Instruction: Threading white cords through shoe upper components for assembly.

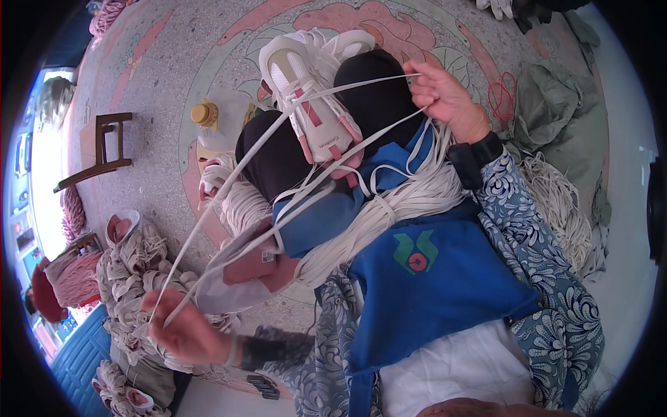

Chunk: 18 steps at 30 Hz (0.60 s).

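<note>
Seated person, head view looking down at the lap. White and pink shoe (313, 104) rests sole-down on the black-clad knees, at roughly 12 o'clock from the lap, toe pointing away. A long flat white lace (229, 181) runs from the shoe in two strands toward 8 o'clock, and two more strands run toward 2 o'clock. Left hand (184, 330), low at 8 o'clock, has its fingers curled closed around the far ends of the lace, both strands drawn taut. Right hand (445, 94), raised at 1 o'clock just beside the shoe, is closed in a loose fist pinching the other end of the lace. A thick bundle of white laces (389, 215) lies across the blue apron (431, 278) between the arms. At 9 o'clock, on the floor, a heap of similar shoes (132, 271); a plastic bottle with a yellow cap (208, 115) stands at 11 o'clock, near a wooden stool (104, 149). A second pile of white laces (556, 201) lies at 3 o'clock.
</note>
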Tool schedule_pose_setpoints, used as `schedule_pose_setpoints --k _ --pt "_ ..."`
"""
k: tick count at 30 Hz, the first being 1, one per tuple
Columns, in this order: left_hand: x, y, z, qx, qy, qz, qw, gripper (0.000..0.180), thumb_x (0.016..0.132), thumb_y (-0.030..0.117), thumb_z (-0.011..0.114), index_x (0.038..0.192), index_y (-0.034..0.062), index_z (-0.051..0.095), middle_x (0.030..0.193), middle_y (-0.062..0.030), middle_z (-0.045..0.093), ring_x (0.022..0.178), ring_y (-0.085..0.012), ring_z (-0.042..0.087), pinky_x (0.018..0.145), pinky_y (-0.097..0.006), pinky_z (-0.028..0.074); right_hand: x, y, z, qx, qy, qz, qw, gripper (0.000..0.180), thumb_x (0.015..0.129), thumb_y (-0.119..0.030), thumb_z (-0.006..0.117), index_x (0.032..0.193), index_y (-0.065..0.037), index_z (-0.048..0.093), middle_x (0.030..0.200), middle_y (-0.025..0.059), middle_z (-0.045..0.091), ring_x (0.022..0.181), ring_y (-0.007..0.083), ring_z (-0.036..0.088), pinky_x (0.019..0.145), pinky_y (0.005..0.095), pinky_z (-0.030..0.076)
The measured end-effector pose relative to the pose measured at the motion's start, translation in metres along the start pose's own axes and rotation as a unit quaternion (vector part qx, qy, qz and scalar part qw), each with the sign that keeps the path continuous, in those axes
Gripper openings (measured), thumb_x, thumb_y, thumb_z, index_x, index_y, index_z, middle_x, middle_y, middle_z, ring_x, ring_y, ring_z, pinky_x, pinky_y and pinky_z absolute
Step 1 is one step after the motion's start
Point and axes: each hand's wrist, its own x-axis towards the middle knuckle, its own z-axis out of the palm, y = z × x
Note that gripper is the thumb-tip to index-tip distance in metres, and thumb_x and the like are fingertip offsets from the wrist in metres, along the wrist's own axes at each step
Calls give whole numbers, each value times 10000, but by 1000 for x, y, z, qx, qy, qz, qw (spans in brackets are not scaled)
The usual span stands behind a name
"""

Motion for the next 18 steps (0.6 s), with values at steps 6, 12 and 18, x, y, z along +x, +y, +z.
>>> schedule_pose_setpoints --k 6,12,18 --pt "-26 131 -3 201 145 302 921 45 864 27 532 856 -17 536 965 -128 544 1058 -275 489 1037 -500 306 7 -37 -42 41 54 -98 993 167 890 -130 592 990 2 577 560 -58 338 421 43 281 364 194 231" --pt "-48 201 -9 254 69 319 911 101 857 70 571 907 -15 548 842 -55 518 836 -233 495 857 -355 426 13 -61 -71 -66 95 -221 968 164 862 -157 630 935 -10 619 584 -75 356 453 43 315 380 199 240" --pt "-35 138 6 310 -45 231 921 106 868 90 573 867 -6 528 815 -36 506 750 -169 473 691 -236 452 38 -66 -100 -680 277 -466 493 204 873 -189 600 1001 -34 635 775 35 609 560 123 571 514 225 438"
